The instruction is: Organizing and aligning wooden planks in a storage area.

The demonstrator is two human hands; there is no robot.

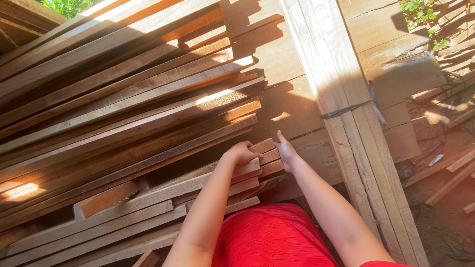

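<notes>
Landmark: the upright post (341, 113), pale timber, with a grey strap (352, 107) tied around it.
Upper stack: long planks (123, 99) lie piled to the left of the post, ends stepped and uneven, partly sunlit.
Lower stack: shorter boards (198, 190) lie below the upper stack and left of the post, their ends nearly flush.
Left hand: left hand (242, 152) rests on top of the board ends, fingers curled over the uppermost board.
Right hand: right hand (285, 151) lies flat against the end faces of the boards, between the stack and the post; fingers extended, gripping nothing.
Progress: judged from the ends, the lower stack is largely squared up; the upper stack remains ragged.
Containers: none visible; loose offcuts (452, 180) lie on the ground right of the post.
</notes>
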